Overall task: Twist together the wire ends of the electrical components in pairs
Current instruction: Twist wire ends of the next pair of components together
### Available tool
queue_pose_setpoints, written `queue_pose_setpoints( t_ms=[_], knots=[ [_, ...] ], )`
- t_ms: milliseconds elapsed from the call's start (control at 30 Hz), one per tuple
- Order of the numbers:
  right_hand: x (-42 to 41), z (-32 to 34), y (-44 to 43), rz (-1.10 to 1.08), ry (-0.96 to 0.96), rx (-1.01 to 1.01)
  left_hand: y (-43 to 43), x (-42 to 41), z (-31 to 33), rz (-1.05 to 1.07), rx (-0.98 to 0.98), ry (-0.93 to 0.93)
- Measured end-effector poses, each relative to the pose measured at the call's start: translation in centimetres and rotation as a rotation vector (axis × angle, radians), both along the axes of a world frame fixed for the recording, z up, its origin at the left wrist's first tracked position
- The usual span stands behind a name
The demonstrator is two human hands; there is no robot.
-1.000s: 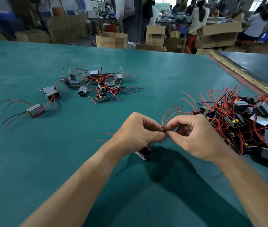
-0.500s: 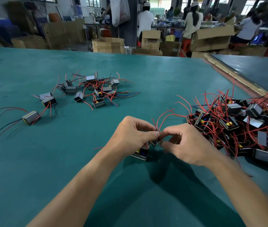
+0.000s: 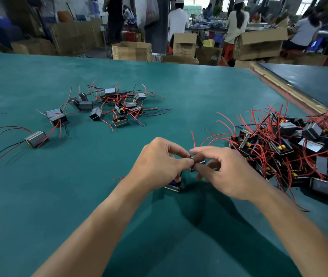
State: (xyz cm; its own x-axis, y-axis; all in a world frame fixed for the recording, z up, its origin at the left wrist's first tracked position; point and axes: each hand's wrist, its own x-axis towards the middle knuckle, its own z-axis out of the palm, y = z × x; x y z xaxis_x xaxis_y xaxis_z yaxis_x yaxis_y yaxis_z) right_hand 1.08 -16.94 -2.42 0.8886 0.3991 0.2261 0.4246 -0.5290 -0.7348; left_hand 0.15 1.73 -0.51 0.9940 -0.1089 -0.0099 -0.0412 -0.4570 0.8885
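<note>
My left hand and my right hand meet fingertip to fingertip just above the green table. Between thumbs and forefingers both pinch the thin wires of a small grey component. One red wire end sticks up behind the fingers. A second small component with a blue and yellow core lies on the table under my left hand, partly hidden. How far the wire ends are wound together is hidden by my fingers.
A tangled heap of components with red wires lies to the right. A looser group of components lies at the back left, with single pieces trailing toward the left. Cardboard boxes and people stand beyond the table's far edge.
Both hands have dropped lower toward the table and kept pinching the wires. The long red wire loops that stood above the fingers are now down to one short upright end.
</note>
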Motion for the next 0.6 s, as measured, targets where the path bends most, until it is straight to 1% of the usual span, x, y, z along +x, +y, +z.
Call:
queue_pose_setpoints(
  t_ms=[133, 200, 300, 400, 500, 600],
  knots=[
    [-0.08, 0.11, 0.17, -0.069, -0.096, 0.129, 0.1, -0.07, 0.05, 0.002, 0.087, -0.044],
    [-0.04, 0.19, 0.12, -0.067, -0.125, 0.156, 0.07, -0.14, 0.11, -0.034, 0.081, -0.064],
    [0.03, 0.23, -0.11, -0.048, -0.125, 0.136, -0.06, -0.25, 0.12, -0.134, 0.066, -0.124],
    [0.03, 0.3, -0.2, -0.044, -0.105, 0.145, -0.12, -0.24, -0.17, -0.156, 0.055, -0.158],
    [-0.02, 0.31, -0.2, -0.064, -0.047, 0.151, -0.27, -0.23, -0.51, -0.169, 0.011, -0.135],
    [0.1, 0.29, -0.43, -0.084, -0.026, 0.152, -0.3, -0.17, -0.71, -0.202, -0.041, -0.072]
  ],
)
